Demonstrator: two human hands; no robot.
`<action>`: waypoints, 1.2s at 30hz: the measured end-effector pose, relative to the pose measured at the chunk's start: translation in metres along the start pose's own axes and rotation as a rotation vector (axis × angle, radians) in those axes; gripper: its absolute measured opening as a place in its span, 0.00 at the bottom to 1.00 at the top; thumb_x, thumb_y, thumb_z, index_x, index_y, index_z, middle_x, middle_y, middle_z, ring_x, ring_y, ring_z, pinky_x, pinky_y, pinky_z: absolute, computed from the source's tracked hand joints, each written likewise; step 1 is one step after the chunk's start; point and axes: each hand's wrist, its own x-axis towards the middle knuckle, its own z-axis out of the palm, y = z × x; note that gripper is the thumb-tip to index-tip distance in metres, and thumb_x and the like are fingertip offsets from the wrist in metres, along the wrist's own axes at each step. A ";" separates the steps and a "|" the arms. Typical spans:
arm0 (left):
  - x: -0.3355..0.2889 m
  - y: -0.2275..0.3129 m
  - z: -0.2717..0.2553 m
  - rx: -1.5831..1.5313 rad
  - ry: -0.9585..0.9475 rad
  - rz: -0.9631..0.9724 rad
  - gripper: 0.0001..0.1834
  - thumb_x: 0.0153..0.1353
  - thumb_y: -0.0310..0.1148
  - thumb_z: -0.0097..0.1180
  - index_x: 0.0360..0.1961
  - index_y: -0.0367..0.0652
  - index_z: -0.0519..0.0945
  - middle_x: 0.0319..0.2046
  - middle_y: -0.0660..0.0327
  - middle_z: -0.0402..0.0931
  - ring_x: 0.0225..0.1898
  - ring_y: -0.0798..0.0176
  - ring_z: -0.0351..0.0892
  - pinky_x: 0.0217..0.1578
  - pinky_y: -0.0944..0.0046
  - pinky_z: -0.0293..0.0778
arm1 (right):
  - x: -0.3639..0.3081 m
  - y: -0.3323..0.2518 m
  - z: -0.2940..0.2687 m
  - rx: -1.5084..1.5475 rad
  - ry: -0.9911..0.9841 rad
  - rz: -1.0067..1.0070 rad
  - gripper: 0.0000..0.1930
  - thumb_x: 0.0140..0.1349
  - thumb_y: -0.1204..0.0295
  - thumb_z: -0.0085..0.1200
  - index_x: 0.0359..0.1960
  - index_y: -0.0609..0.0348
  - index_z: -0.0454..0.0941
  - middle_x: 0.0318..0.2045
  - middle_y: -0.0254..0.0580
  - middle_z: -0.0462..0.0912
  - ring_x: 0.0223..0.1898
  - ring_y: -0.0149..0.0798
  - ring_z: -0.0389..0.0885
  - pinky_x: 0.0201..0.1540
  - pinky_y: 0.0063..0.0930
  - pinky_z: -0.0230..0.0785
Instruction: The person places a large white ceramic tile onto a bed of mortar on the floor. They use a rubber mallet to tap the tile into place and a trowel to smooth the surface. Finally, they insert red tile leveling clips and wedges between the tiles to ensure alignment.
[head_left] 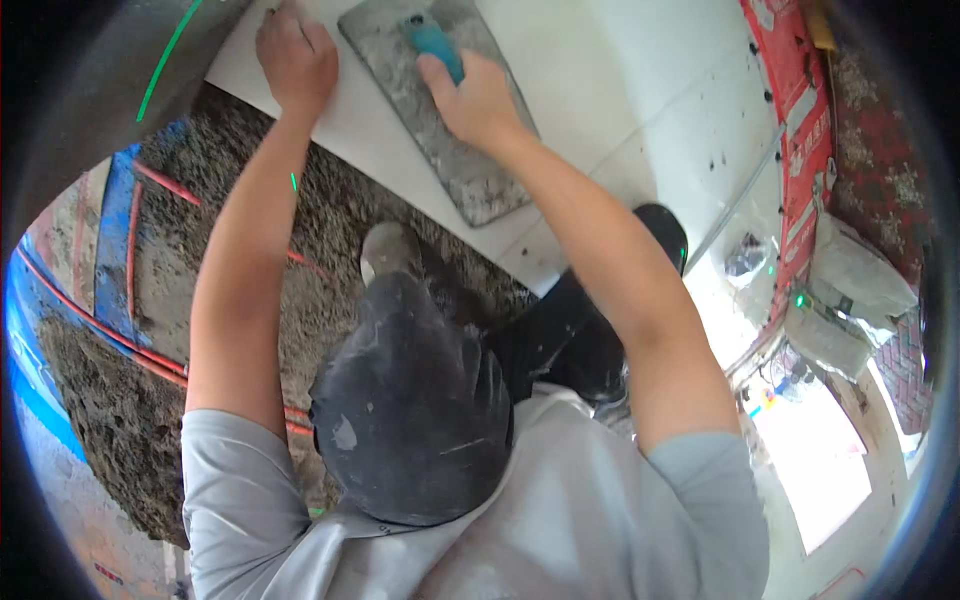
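My right hand [484,106] is closed round the teal handle [436,48] of a large grey rectangular float [420,120]. Its smeared, worn plate lies over a white tile [365,170]. My left hand [298,62] is at the tile's left edge, by a dark grey wall. Its fingers are curled together, with a thin dark piece showing at them that I cannot make out. Below the tile's near edge is rough, dark mortar [235,150]. My shoe [390,250] rests on that mortar, beneath my bent knee.
Orange-red pipes [160,365] cross the ground at left, beside heaped mortar [120,430] and blue sheeting [113,215]. More white tiles [640,90] extend to the right, up to a red printed sheet [800,130]. A whitish bag [855,290] lies beyond it.
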 end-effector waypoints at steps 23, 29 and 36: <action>0.001 -0.013 0.008 -0.103 0.107 -0.045 0.27 0.68 0.40 0.36 0.60 0.35 0.75 0.58 0.40 0.73 0.62 0.37 0.68 0.65 0.47 0.60 | -0.015 -0.012 0.016 0.076 -0.024 0.098 0.31 0.67 0.44 0.50 0.29 0.67 0.73 0.18 0.45 0.77 0.17 0.40 0.78 0.25 0.37 0.71; 0.004 0.005 0.003 -0.177 0.039 -0.116 0.27 0.67 0.36 0.36 0.58 0.29 0.74 0.58 0.38 0.72 0.62 0.35 0.66 0.66 0.45 0.58 | -0.026 -0.025 -0.008 0.117 -0.154 0.247 0.30 0.66 0.46 0.52 0.28 0.69 0.73 0.21 0.55 0.78 0.27 0.51 0.79 0.34 0.44 0.70; 0.003 0.002 -0.007 -0.126 0.011 -0.148 0.27 0.66 0.37 0.35 0.58 0.29 0.74 0.59 0.38 0.72 0.63 0.35 0.66 0.67 0.45 0.57 | -0.003 -0.019 -0.007 0.059 0.012 0.055 0.26 0.64 0.50 0.56 0.30 0.68 0.75 0.22 0.57 0.78 0.27 0.54 0.78 0.35 0.44 0.70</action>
